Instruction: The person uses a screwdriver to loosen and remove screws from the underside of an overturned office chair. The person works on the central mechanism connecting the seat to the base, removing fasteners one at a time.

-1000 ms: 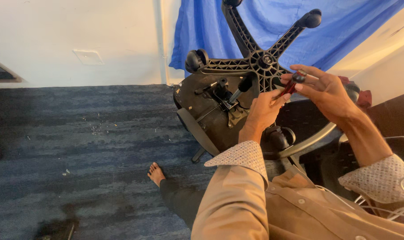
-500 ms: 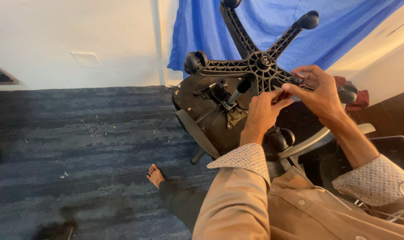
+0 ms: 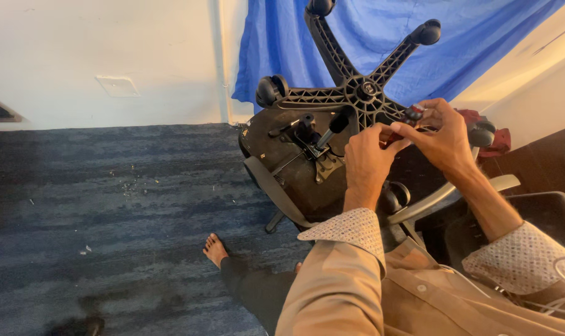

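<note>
An office chair lies tipped on its side on the carpet, its black five-arm wheel base (image 3: 363,90) facing me. The underside of its seat (image 3: 295,162) shows a metal mechanism and a lever with a black knob (image 3: 338,121). My left hand (image 3: 366,158) and my right hand (image 3: 441,134) meet just in front of the base. Between their fingertips they grip a small red-and-black tool (image 3: 407,121), mostly hidden by my fingers.
Blue-grey carpet (image 3: 121,211) with small bits of debris spreads to the left. My bare foot (image 3: 215,249) rests on it. A blue cloth (image 3: 382,37) hangs on the white wall behind the chair. A dark seat (image 3: 544,211) stands at the right.
My right hand has closed in toward my left and both now cover the red-and-black tool, which earlier stuck out in plain view. The view has shifted slightly.
</note>
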